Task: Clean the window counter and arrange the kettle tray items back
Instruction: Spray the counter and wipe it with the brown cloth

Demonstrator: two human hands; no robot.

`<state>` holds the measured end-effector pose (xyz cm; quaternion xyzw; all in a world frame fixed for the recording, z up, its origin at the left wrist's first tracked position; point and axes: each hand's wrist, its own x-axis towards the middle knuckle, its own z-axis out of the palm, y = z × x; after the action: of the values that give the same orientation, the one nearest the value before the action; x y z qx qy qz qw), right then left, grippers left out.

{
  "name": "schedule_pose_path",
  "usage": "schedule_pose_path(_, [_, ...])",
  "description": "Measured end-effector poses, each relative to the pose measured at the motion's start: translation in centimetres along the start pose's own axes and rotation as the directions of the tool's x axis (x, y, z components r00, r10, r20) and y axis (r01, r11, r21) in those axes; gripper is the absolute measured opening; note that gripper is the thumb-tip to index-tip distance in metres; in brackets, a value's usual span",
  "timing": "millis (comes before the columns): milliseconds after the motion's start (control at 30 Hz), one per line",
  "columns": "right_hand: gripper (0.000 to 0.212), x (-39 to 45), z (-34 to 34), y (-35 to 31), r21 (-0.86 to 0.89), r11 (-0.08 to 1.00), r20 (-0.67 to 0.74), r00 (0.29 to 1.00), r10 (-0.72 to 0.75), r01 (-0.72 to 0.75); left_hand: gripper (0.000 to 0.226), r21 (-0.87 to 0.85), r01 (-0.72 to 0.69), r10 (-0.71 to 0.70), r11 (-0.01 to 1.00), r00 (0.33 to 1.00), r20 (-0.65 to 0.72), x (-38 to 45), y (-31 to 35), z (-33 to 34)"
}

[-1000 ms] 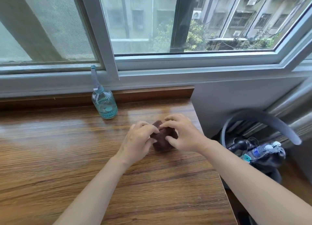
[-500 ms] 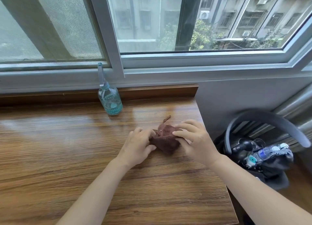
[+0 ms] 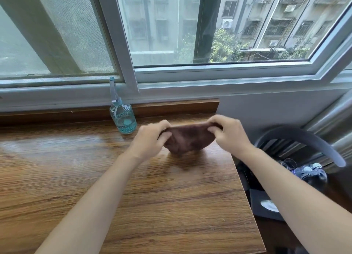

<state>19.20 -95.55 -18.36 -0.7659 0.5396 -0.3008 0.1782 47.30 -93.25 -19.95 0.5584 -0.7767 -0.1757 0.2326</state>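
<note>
From the head view, the person holds a brown cloth [image 3: 188, 140] stretched between both hands above the wooden bench [image 3: 95, 177]. The left hand [image 3: 150, 141] pinches the cloth's left top corner, fingers curled round the edge; the right hand [image 3: 229, 134] pinches the right top corner in the same kind of grip. The top edge runs taut between the two hands, and the rest of the cloth sags below it in a rounded belly whose lowest part comes down to the bench or close to it; contact cannot be told because of blur. Both forearms reach in from the lower edge of the frame. A clear glass bottle [image 3: 122, 118] with bluish liquid and a long thin neck stands upright on the bench near the window frame [image 3: 122, 44], left of the cloth and apart from it. Off the bench's right end, lower down, lies a dark bag [image 3: 312, 174] with a grey curved handle.
</note>
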Motion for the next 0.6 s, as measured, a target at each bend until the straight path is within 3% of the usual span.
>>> schedule_pose_path(67, [0.021, 2.3, -1.1, -0.5, 0.005, 1.000, -0.038, 0.999, -0.011, 0.011, 0.007, -0.034, 0.025, -0.025, 0.999, 1.000, -0.009, 1.9, 0.5, -2.4])
schedule_pose_path(167, [0.020, 4.8, -2.2, -1.1, 0.015, 0.999, -0.115, 0.993, -0.035, 0.037, 0.009, 0.069, 0.014, -0.007, 0.998, 0.995, -0.101, 3.9, 1.1, -5.2])
schedule_pose_path(300, [0.021, 5.7, -2.9, -1.4, -0.068, 0.992, -0.134, 0.984, -0.114, 0.105, 0.014, 0.241, -0.128, 0.180, 0.962, 0.961, -0.208, 4.2, 1.5, -6.8])
schedule_pose_path(433, [0.023, 2.2, -1.7, -0.4, -0.060, 0.980, 0.066, 0.980, -0.186, 0.190, 0.013, 0.251, -0.253, 0.273, 0.934, 0.961, -0.048, 0.3, 0.3, -4.5])
schedule_pose_path(600, [0.021, -5.0, 1.0, 1.9, -0.014, 1.000, 0.393, 0.919, 0.023, -0.019, 0.017, -0.033, -0.045, 0.050, 0.998, 0.986, 0.161, -6.6, -1.4, 1.2])
